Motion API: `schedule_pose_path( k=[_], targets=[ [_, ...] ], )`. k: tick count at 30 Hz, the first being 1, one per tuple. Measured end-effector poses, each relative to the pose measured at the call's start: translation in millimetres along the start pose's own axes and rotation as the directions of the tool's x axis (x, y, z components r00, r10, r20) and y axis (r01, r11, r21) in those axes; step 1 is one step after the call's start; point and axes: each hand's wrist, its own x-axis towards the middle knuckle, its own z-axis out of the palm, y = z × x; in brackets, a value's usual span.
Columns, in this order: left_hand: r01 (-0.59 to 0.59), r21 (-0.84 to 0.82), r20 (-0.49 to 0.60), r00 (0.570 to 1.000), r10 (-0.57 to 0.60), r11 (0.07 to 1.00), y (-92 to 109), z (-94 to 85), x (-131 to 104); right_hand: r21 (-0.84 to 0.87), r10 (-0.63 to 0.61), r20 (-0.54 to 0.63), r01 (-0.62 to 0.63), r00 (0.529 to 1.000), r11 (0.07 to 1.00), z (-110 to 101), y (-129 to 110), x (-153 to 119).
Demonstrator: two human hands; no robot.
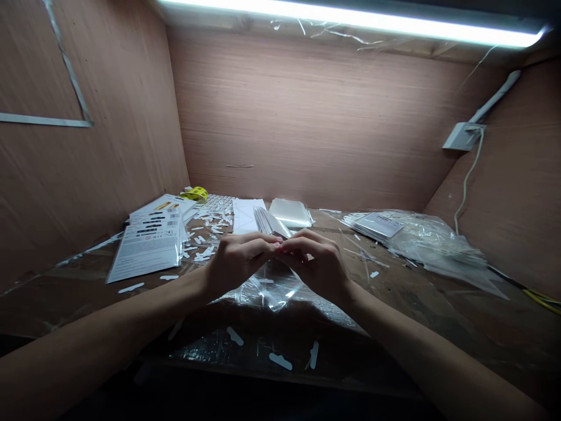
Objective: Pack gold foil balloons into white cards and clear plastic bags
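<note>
My left hand (239,257) and my right hand (322,263) meet near the middle of the table, fingertips pinched together. What lies between the fingertips is too small to make out. Just behind them a stack of thin white cards (274,222) leans at a slant, its lower part hidden by the fingers. Below and between the hands, clear plastic film (278,292) lies on the table and catches the light. A white sheet (248,215) and a pile of clear sleeves (290,212) are behind the stack.
Printed cards (149,245) are piled at the left, beside a yellow roll (196,194) and scattered white tabs (209,222). At the right are bundled cards (377,226) and a plastic bag (438,240). More tabs (280,361) lie near the front edge. Wooden walls enclose the table.
</note>
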Motion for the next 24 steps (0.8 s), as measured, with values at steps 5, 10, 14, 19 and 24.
schedule_pose_path(
  k=[5, 10, 14, 19, 24],
  targets=[
    [-0.035, 0.032, 0.028, 0.999, 0.034, 0.999, 2, -0.4, 0, -0.042, -0.023, -0.045, 0.021, 0.999, 0.999, 3, -5, -3],
    [-0.083, 0.087, 0.055, 0.995, 0.078, 0.993, 4, -1.1, 0, -0.006, 0.03, -0.058, -0.031, 0.998, 1.0, 4, -10, -1],
    [-0.093, 0.118, 0.036, 0.995, 0.089, 0.989, 4, 0.7, 0, -0.043, 0.006, -0.095, -0.01, 0.995, 0.999, 4, -11, -2],
    [-0.174, 0.186, 0.055, 0.985, 0.167, 0.967, -1, 2.4, -1, -0.148, -0.082, -0.085, 0.069, 0.993, 0.987, 5, -8, -9],
    [-0.2, 0.24, 0.019, 0.979, 0.201, 0.95, -4, 3.1, -1, -0.165, -0.061, -0.032, 0.055, 0.998, 0.985, 7, -3, -11]
  ],
)
